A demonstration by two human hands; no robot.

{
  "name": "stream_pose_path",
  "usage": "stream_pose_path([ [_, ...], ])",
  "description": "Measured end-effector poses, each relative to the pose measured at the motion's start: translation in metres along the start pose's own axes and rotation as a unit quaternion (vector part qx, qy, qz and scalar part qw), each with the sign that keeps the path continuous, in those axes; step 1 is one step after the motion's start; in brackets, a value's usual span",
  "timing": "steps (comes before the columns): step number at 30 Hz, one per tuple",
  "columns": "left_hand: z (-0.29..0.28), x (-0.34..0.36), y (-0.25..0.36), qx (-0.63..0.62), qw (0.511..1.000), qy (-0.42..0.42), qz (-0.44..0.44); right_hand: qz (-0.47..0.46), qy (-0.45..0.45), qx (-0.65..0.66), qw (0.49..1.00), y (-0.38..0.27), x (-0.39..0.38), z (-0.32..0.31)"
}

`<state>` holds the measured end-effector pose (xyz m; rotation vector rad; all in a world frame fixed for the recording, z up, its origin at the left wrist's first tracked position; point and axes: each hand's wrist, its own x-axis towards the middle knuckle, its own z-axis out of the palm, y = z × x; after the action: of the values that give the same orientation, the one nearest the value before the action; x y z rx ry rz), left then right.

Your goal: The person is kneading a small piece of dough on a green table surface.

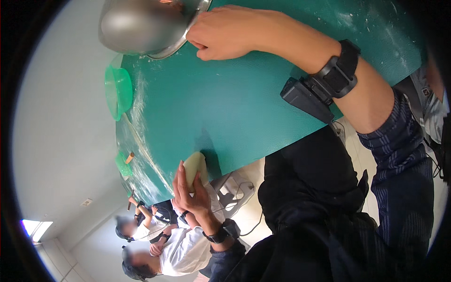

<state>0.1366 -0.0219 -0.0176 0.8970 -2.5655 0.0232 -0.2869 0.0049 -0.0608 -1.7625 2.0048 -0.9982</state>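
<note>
My left hand [193, 201] has its fingers wrapped round a smooth, pale lump of dough [194, 169]. It keeps the dough at the table's edge, and a shadow falls on the green tabletop beside it. At the top of the view, a shiny metal bowl [181, 46] stands on the table. My right hand [225, 35] is at its rim with the fingers curled in and closed against the edge. The fingertips are partly hidden. A black device is strapped to each wrist.
The green tabletop [225, 98] carries white flour smears. A green plastic basin [120, 91] stands along the wall side. Farther off are a smaller green container [123, 164] and a wooden-handled tool [130, 157]. Two people in white tops stand beyond, near a cable and stool.
</note>
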Motion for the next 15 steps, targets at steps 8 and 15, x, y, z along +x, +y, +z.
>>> stream_pose_path([
  [8,0.024,0.000,0.021,-0.082,0.995,-0.051,-0.019,0.012,-0.043,-0.068,0.997,-0.010,-0.001,-0.001],
  [15,0.043,0.032,0.035,-0.042,0.992,-0.105,0.064,-0.013,-0.041,-0.040,0.998,-0.015,-0.009,-0.012],
])
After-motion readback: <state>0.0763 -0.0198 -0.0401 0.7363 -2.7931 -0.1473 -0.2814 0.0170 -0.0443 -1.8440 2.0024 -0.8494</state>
